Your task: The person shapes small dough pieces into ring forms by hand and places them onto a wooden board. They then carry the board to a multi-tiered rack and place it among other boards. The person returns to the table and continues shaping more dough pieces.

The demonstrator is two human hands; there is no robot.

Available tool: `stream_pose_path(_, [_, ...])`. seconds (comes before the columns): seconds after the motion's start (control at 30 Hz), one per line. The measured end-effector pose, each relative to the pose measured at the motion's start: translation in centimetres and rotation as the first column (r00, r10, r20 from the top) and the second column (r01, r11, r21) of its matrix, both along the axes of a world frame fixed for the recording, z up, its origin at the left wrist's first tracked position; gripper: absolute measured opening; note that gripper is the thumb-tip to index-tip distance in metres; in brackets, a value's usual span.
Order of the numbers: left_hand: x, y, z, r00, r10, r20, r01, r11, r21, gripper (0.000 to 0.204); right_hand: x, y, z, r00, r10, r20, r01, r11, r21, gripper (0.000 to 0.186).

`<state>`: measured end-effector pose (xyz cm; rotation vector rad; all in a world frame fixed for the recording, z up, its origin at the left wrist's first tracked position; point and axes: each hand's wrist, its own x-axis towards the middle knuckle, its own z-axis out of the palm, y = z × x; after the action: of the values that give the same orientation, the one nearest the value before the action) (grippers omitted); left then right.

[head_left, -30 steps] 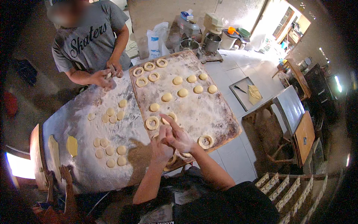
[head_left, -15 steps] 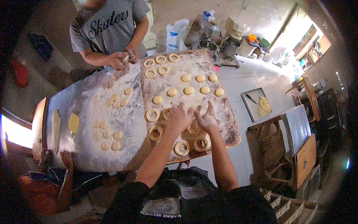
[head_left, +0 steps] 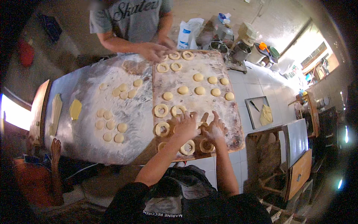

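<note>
Cream dough rings (head_left: 161, 115), formed, lie on the board (head_left: 233, 123) at lower and upper centre of frame; solid rounds (head_left: 200, 90), unholed, mid-board and frame left. My left hand (head_left: 186, 127) and right hand (head_left: 216, 130), palms down, fingers extended, flank one ring (head_left: 201, 124) right of centre; whether either grips it, I cannot tell.

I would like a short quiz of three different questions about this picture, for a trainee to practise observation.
1. True or false: the left hand and the right hand are both over the wooden board.
2. What colour is the shirt of the person across the table? A) red B) grey C) green
3. Complete: the board carries solid dough rounds and dough ____.

Key: 1 true; 2 B; 3 rings.
</note>
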<state>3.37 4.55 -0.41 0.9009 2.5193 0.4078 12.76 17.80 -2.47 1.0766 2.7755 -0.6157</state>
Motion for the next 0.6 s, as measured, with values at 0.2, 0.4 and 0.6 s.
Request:
stream_pose_path(0.2, [0.9,-7.1,1.0,0.986,0.140,-0.087,-0.101,0.930,0.353,0.077,-2.0,-6.4,3.5,0.951,0.146,-0.272,-0.110,0.984,0.143,0.073])
stream_pose_path(0.4, [-2.1,-23.6,-1.5,0.811,0.585,0.013,-0.521,0.711,0.473,0.047,-11.6,-21.0,1.0,0.744,0.518,-0.422,-0.643,0.727,-0.241,0.035])
stream_pose_path(0.6, [-4.7,-34.4,-3.8,0.749,0.663,-0.017,-0.598,0.686,0.414,0.039,-19.7,-31.0,-2.4,0.691,0.669,-0.273,-0.720,0.666,-0.193,0.031])
